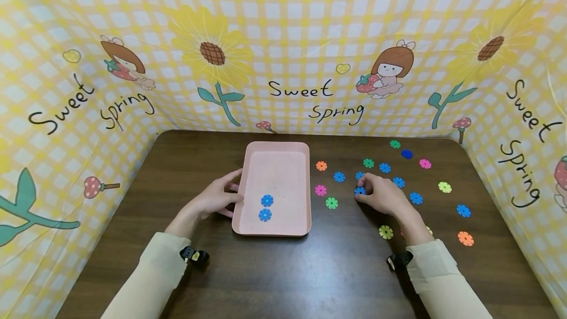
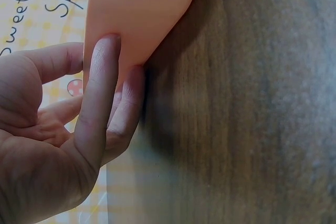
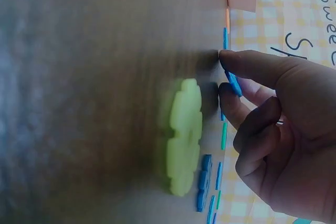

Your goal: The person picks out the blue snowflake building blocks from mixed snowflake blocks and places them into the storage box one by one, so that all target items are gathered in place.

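A pink tray (image 1: 278,145) lies left of the middle of the table, with two blue notched discs (image 1: 267,201) inside it, one in front of the other. My left hand (image 1: 218,194) grips the tray's left side, with fingers spread against the outer wall (image 2: 142,9) and a digit over the rim. To the right, my right hand (image 1: 382,194) pinches a blue notched disc (image 3: 233,83) between thumb and fingertips. That disc is tilted, its edge close to the tabletop. Another blue disc (image 1: 360,175) lies just beyond these fingertips.
Several more notched discs lie scattered around my right hand, among them an orange disc (image 1: 321,166), a pink disc (image 1: 320,190), a green disc (image 1: 331,203) and a yellow disc (image 1: 386,232). My right forearm partly covers others. Checkered cloth (image 1: 283,63) rises behind the brown table (image 1: 283,279).
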The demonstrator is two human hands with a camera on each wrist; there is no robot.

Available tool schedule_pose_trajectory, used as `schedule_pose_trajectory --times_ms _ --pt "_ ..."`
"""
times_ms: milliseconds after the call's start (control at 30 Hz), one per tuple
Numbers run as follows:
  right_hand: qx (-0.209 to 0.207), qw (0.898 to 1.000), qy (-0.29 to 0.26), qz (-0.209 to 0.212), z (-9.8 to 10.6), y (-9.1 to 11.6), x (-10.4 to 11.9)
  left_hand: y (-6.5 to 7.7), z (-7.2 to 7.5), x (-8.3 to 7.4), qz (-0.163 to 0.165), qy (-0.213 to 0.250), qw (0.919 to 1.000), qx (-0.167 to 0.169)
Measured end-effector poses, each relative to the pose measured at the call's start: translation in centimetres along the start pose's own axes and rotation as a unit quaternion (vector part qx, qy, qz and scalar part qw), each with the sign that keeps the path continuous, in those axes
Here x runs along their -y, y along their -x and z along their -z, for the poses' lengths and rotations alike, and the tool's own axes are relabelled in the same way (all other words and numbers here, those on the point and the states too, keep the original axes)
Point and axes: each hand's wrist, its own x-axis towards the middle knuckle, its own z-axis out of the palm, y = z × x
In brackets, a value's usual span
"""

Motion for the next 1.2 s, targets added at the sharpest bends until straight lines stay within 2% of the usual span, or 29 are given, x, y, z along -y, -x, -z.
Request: schedule_pose_trajectory --times_ms 267,500,700,933,1200 --pt "-0.009 1.000 -0.014 0.001 0.0 0.1 -0.3 -0.1 -0.1 0.1 0.002 0.001 1.0000 -0.001" --pt "-0.002 0.998 -0.066 0.008 0.4 0.3 0.0 0.0 0.0 0.0 0.001 0.006 1.0000 0.001" --pt "-0.001 0.993 -0.108 0.037 1.1 0.4 0.9 0.0 0.0 -0.1 0.003 0.004 1.0000 0.002" --pt "-0.009 0.989 -0.136 0.065 1.0 -0.2 3.2 0.1 0.0 -0.3 0.008 0.009 0.9999 0.002" --pt "0.002 0.984 -0.149 0.100 0.1 -1.7 7.1 0.1 0.0 -0.4 0.011 0.014 0.9998 0.001"
